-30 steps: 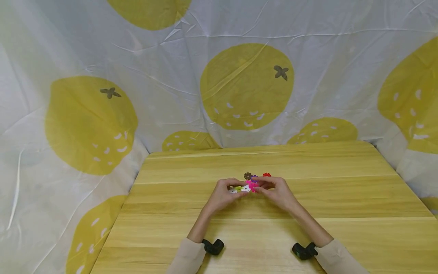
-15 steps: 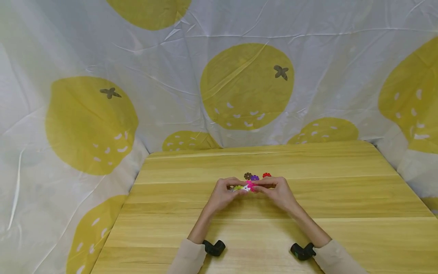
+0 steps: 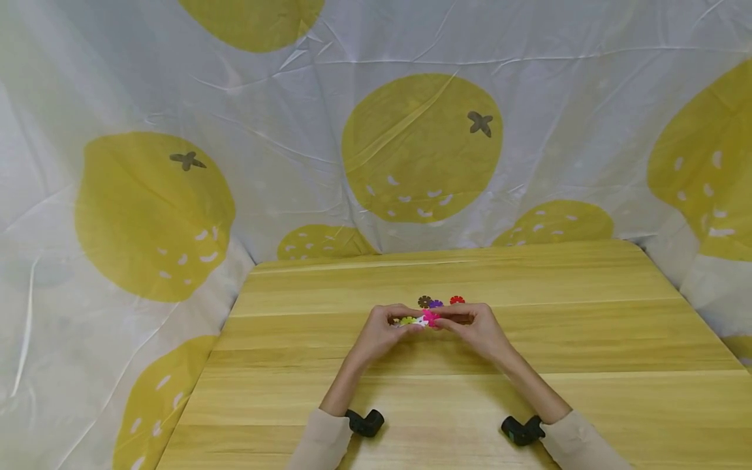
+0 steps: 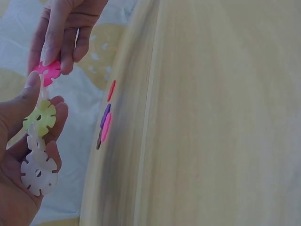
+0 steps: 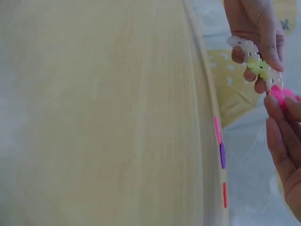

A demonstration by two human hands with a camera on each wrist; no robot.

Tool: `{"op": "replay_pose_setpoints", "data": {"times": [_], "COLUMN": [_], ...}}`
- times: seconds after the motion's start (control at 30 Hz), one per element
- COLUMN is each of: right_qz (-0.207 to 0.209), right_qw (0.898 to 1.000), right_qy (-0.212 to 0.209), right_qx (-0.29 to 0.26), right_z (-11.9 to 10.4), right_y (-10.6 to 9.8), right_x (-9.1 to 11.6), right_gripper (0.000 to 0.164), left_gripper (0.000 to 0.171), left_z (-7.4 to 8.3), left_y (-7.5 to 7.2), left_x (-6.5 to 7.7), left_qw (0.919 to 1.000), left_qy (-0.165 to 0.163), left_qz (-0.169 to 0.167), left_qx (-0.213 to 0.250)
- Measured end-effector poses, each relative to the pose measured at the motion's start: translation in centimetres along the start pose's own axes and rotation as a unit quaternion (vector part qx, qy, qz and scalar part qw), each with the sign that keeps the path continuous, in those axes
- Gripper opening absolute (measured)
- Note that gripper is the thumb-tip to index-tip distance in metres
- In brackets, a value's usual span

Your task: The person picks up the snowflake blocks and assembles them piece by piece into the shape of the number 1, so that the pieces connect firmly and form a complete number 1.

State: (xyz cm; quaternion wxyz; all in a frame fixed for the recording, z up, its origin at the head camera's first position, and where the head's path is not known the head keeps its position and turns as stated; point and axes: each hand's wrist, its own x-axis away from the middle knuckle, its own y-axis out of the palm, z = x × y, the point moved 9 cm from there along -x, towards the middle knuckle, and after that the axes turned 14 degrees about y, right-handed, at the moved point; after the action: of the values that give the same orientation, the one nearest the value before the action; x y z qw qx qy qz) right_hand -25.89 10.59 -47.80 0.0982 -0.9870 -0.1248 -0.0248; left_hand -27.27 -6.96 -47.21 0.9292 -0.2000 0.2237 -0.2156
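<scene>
My left hand (image 3: 382, 331) grips a short chain of interlocking flower-shaped plastic discs above the table. In the left wrist view, the chain has a white disc (image 4: 39, 175) at its lower end, a yellow-green disc (image 4: 41, 117) in the middle, and other white discs edge-on between. Thumb and fingers of my right hand (image 3: 478, 329) pinch a pink disc (image 4: 49, 72) at the chain's upper end. The pink disc meets a white disc (image 5: 274, 80) there; fingertips partly cover the joint, so how deep it sits cannot be told.
Beyond the hands, a brown disc (image 3: 425, 301), a purple disc (image 3: 435, 304) and a red disc (image 3: 457, 300) lie on the wooden table (image 3: 423, 405). Another pink disc (image 4: 106, 127) lies beside the purple one. A lemon-print cloth (image 3: 282, 156) hangs behind the table.
The white disc by the left fingertips has turned to a narrower angle, and the pink disc has closed up against it. The right fingers have shifted slightly, uncovering more of the purple disc.
</scene>
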Motion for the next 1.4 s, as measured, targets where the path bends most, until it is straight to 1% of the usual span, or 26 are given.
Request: {"op": "replay_pose_setpoints", "data": {"times": [0.23, 0.33, 0.47, 0.57, 0.6, 0.67, 0.73, 0.83, 0.87, 0.93, 1.0, 1.17, 1.23, 1.4], "right_qz": [-0.019, -0.018, -0.013, -0.012, -0.009, -0.002, 0.005, 0.013, 0.015, 0.017, 0.018, 0.024, 0.022, 0.007], "right_qw": [0.999, 0.999, 0.999, 0.996, 0.996, 0.994, 0.994, 0.991, 0.99, 0.987, 0.984, 0.98, 0.98, 0.981], "right_qy": [-0.013, -0.004, 0.019, 0.037, 0.042, 0.054, 0.062, 0.084, 0.092, 0.108, 0.121, 0.134, 0.136, 0.138], "right_qx": [-0.024, -0.03, -0.049, -0.075, -0.081, -0.091, -0.093, -0.102, -0.106, -0.121, -0.132, -0.143, -0.145, -0.136], "right_z": [-0.3, -0.1, 0.2, 0.5, 0.6, 0.8, 1.0, 1.4, 1.6, 2.0, 2.3, 2.6, 2.6, 2.7], "right_y": [0.4, 0.5, 0.4, 0.4, 0.4, 0.3, 0.3, 0.3, 0.3, 0.4, 0.5, 0.6, 0.8, 1.2], "right_x": [0.0, -0.1, -0.3, -0.4, -0.4, -0.5, -0.6, -0.6, -0.7, -0.7, -0.7, -0.7, -0.7, -0.9], "right_gripper": [0.022, 0.023, 0.025, 0.027, 0.028, 0.029, 0.03, 0.032, 0.034, 0.035, 0.036, 0.037, 0.037, 0.036], "left_gripper": [0.022, 0.022, 0.025, 0.03, 0.032, 0.037, 0.041, 0.043, 0.043, 0.043, 0.041, 0.035, 0.033, 0.03], "left_z": [0.1, 0.0, -0.2, 0.1, 0.3, 0.9, 1.6, 2.6, 2.9, 3.3, 3.4, 2.7, 2.4, 2.1], "left_y": [0.1, 0.1, 0.1, 0.2, 0.3, 0.5, 0.7, 0.9, 1.0, 1.1, 1.2, 1.2, 1.2, 1.0], "left_x": [0.1, 0.1, 0.0, -0.2, -0.3, -0.5, -0.6, -0.6, -0.6, -0.6, -0.5, -0.5, -0.5, -0.3], "left_qw": [0.9999, 1.0, 0.9999, 0.9992, 0.9986, 0.9953, 0.9894, 0.9776, 0.9745, 0.9711, 0.9709, 0.9799, 0.9835, 0.9867], "left_qy": [0.004, 0.001, -0.006, 0.007, 0.018, 0.054, 0.09, 0.142, 0.153, 0.169, 0.173, 0.147, 0.134, 0.124], "left_qz": [-0.001, -0.005, -0.012, -0.017, -0.019, -0.017, -0.009, 0.009, 0.013, 0.019, 0.021, 0.017, 0.016, 0.015], "left_qx": [0.013, 0.006, -0.008, -0.034, -0.046, -0.078, -0.114, -0.154, -0.163, -0.168, -0.164, -0.134, -0.12, -0.104]}}
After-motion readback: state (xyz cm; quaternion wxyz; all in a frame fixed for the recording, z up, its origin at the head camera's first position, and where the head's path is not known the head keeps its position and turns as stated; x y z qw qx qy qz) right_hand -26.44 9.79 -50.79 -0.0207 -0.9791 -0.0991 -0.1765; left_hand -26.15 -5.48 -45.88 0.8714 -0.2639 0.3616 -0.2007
